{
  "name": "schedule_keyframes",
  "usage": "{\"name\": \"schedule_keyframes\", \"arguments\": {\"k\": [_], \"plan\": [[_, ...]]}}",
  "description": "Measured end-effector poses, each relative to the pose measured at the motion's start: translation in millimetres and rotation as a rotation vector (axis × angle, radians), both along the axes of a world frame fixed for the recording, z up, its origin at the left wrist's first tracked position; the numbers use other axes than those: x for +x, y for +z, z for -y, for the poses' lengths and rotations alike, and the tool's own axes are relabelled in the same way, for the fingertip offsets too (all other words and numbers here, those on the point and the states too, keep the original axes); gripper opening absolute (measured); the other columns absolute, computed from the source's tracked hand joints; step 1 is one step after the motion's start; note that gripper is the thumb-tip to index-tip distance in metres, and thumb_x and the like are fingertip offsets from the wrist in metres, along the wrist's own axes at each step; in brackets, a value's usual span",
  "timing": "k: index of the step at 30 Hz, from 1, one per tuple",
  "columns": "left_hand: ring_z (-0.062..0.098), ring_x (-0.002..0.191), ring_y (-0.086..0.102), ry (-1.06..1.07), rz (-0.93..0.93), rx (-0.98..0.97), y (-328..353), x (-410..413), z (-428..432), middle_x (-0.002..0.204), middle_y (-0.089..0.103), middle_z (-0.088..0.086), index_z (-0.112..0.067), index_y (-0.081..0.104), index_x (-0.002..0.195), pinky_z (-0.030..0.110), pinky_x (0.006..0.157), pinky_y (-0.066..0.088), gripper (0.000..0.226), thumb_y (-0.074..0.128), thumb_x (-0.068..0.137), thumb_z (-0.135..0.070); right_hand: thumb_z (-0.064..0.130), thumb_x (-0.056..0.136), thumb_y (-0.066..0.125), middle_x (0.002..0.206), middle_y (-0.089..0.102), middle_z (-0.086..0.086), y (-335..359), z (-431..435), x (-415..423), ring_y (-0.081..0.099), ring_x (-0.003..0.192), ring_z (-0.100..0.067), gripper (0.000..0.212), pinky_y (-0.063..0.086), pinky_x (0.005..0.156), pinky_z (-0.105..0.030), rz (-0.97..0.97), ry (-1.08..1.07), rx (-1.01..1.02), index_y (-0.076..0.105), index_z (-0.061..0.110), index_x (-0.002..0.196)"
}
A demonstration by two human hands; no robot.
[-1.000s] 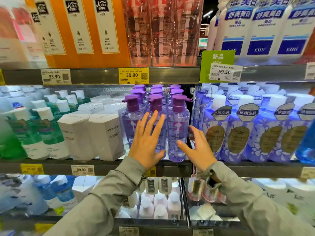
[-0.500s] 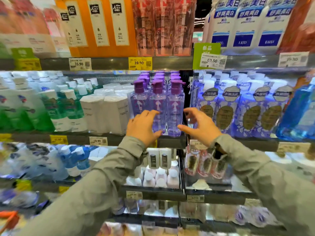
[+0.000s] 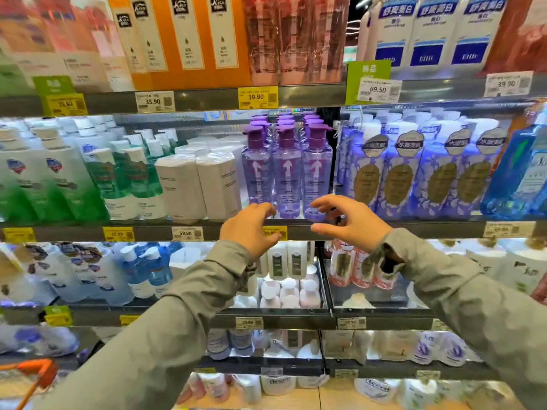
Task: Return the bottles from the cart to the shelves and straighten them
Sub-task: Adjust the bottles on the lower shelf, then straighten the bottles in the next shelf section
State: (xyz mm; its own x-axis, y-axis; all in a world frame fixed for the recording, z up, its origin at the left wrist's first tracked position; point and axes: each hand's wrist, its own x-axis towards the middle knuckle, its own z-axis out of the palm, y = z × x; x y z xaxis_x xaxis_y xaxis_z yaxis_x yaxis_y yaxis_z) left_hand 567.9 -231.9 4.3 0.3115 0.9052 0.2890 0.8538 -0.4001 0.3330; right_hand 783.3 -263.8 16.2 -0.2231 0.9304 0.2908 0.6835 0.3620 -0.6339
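— Spotted the clear lilac plastic pump bottles with purple caps [image 3: 287, 176]?
— Yes: found lined up three abreast on the grey metal middle shelf [image 3: 74, 233], white up-arrows facing out, below the yellow price tag [image 3: 257, 97] marked 39.90.
— And the hands?
— Saw left hand [image 3: 248, 229] and right hand [image 3: 352, 223] loosely curved, gripping nothing, just before the shelf edge; couldn't tell about touching.
— Read more?
— Read 35.90, 59.90, 69.50.

white boxes [image 3: 201, 184]; yellow price tag 39.90 [image 3: 257, 97]; green sign [image 3: 368, 71]
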Motion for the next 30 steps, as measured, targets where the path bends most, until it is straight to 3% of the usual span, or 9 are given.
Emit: {"name": "schedule_keyframes", "arguments": {"k": [2,4,10,13,16,21,25,30], "plan": [[0.019,0.112,0.055,-0.024,0.025,-0.016,-9,-11,1,0.123,0.057,-0.002,-0.025,0.052,0.123,0.038,0.093,0.047,0.044,0.068,0.083,-0.036,0.027,0.085,0.069,0.122,0.057,-0.005,-8,0,-10,0.054,0.109,-0.018,0.043,0.045,0.095,-0.031,-0.006,0.007,-0.012,0.055,0.018,0.124],[0.018,0.112,0.055,-0.041,0.041,-0.019,-20,-21,2,0.122,0.057,-0.002,-0.023,0.053,0.123,0.038,0.094,0.046,0.045,0.068,0.083,-0.035,0.025,0.085,0.069,0.121,0.058,-0.003,-16,1,-19,0.053,0.112,-0.018,0.043,0.043,0.097,-0.031,-0.025,0.001,-0.016,0.055,0.016,0.125],[0.02,0.111,0.054,-0.063,0.111,-0.044,-67,-26,-13,0.123,0.054,-0.001,-0.023,0.052,0.123,0.039,0.092,0.046,0.044,0.068,0.083,-0.033,0.024,0.083,0.071,0.113,0.057,0.006,-58,-17,-24,0.055,0.107,-0.009,0.041,0.041,0.083,-0.004,-0.049,0.008,-0.033,0.057,0.019,0.12],[0.018,0.112,0.054,-0.066,0.166,-0.021,-105,-17,-28,0.125,0.053,-0.006,-0.026,0.052,0.123,0.037,0.091,0.047,0.042,0.068,0.084,-0.032,0.024,0.081,0.073,0.108,0.058,0.008,-93,-35,-17,0.056,0.101,-0.009,0.039,0.04,0.078,-0.001,-0.036,-0.01,0.013,0.059,0.021,0.117],[0.017,0.11,0.055,-0.047,0.24,0.013,-150,-6,-45,0.124,0.055,-0.008,-0.031,0.054,0.119,0.042,0.09,0.048,0.041,0.069,0.082,-0.036,0.026,0.079,0.074,0.105,0.06,0.005,-134,-55,-8,0.059,0.099,-0.013,0.04,0.044,0.077,-0.007,-0.064,-0.016,0.029,0.058,0.026,0.116],[0.017,0.105,0.056,-0.111,0.278,0.042,-216,6,-84,0.118,0.056,-0.002,-0.024,0.055,0.117,0.03,0.09,0.047,0.041,0.073,0.08,-0.029,0.031,0.076,0.074,0.104,0.062,-0.004,-193,-90,9,0.061,0.096,-0.021,0.043,0.048,0.079,-0.022,-0.049,-0.011,0.048,0.056,0.027,0.115],[0.018,0.105,0.056,-0.1,0.299,0.098,-252,14,-119,0.117,0.057,-0.001,-0.022,0.055,0.116,0.035,0.093,0.047,0.042,0.074,0.079,-0.028,0.032,0.08,0.072,0.106,0.06,0.007,-233,-112,23,0.058,0.098,-0.01,0.044,0.049,0.086,-0.023,0.042,-0.006,0.033,0.055,0.028,0.121],[0.019,0.116,0.048,-0.122,0.292,0.21,-300,29,-153,0.123,0.048,0.001,-0.019,0.053,0.123,0.032,0.099,0.042,0.048,0.073,0.08,-0.026,0.033,0.079,0.072,0.107,0.06,0.003,-284,-138,29,0.059,0.099,-0.013,0.041,0.049,0.089,-0.026,0.0,0.006,0.06,0.054,0.033,0.115]]}}
